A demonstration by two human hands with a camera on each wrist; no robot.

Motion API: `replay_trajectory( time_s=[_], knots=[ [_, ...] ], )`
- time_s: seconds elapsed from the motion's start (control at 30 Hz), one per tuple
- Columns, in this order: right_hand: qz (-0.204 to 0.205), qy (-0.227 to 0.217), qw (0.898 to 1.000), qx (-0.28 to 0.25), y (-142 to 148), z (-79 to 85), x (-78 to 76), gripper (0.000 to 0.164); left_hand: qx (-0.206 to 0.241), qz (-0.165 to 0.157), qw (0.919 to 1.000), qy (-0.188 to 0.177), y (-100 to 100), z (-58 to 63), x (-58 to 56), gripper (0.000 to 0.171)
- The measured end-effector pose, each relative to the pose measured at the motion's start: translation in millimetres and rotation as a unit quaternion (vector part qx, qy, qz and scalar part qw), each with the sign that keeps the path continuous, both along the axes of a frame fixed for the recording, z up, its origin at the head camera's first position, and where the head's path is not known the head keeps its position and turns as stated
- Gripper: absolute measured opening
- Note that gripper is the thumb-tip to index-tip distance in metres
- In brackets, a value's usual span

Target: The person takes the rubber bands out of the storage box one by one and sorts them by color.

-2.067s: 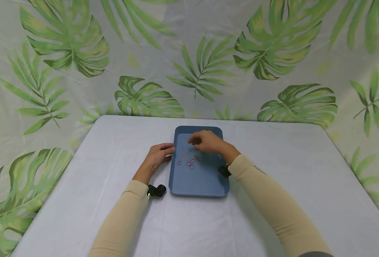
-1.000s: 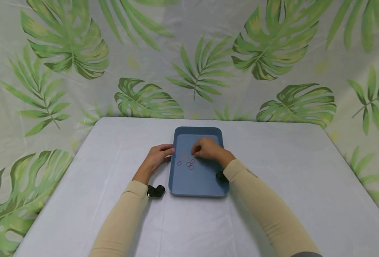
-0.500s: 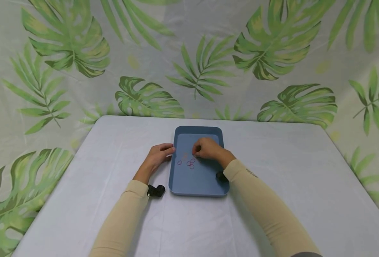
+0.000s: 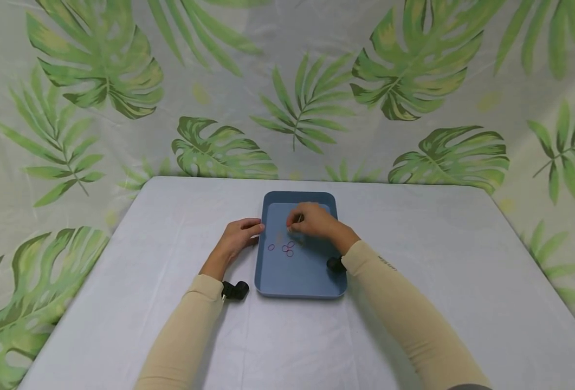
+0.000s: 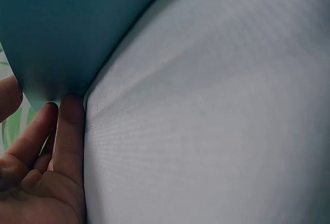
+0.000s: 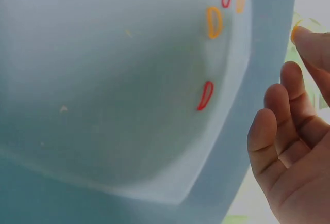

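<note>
A blue tray (image 4: 297, 287) lies on the table with several small rubber bands in it. Red bands (image 4: 289, 253) sit left of its middle, beside fainter orange bands (image 4: 279, 237). My right hand (image 4: 312, 219) is over the tray, thumb and index finger together at a yellow-orange rubber band (image 6: 294, 32), of which a small loop shows at the thumb tip in the right wrist view. The other fingers are loosely bent. My left hand (image 4: 237, 236) rests at the tray's left side, its straight fingers (image 5: 71, 126) against the outer wall and the thumb by the rim.
White cloth covers the table (image 4: 414, 260) around the tray. Behind it hangs a leaf-patterned curtain (image 4: 316, 157). Each wrist wears a small black camera (image 4: 236, 291). In the right wrist view a red band (image 6: 205, 96) and an orange band (image 6: 214, 22) lie near the tray wall.
Since about two seconds ago my right hand came down to the bands, then rose slightly up and left with a yellow-orange rubber band at its fingertips. The left hand stays at the tray's side.
</note>
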State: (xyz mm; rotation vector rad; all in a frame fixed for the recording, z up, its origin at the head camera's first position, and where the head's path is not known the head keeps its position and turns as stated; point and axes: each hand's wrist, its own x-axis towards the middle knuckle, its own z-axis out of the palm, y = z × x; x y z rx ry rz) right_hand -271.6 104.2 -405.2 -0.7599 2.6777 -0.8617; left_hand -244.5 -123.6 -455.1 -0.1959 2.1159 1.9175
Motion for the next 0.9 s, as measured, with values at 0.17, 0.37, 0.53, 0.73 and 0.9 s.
replay_trajectory(
  time_s=[0.17, 0.37, 0.53, 0.73, 0.9],
  knots=[
    [-0.007, 0.007, 1.0, -0.006, 1.6, 6.8, 3.4, 0.01, 0.003, 0.0, 1.0, 0.0, -1.8, -1.0, 0.3, 0.047],
    [-0.006, 0.02, 1.0, -0.009, 4.3, 8.6, 4.5, 0.011, 0.0, -0.006, 1.0, 0.0, -2.9, 3.6, 3.5, 0.048],
    [-0.001, 0.028, 0.999, -0.018, 12.7, 15.4, 8.9, 0.013, 0.0, -0.014, 0.9998, -0.012, -1.8, 10.6, 6.1, 0.05],
    [0.006, 0.055, 0.998, -0.027, 29.9, 28.0, 15.3, 0.012, 0.006, -0.016, 0.9998, -0.007, -3.6, -0.4, 1.7, 0.052],
    [0.003, 0.074, 0.996, -0.052, 47.0, 35.2, 16.6, 0.01, -0.003, -0.012, 0.9999, 0.004, -2.8, 1.0, 3.4, 0.052]
  ],
)
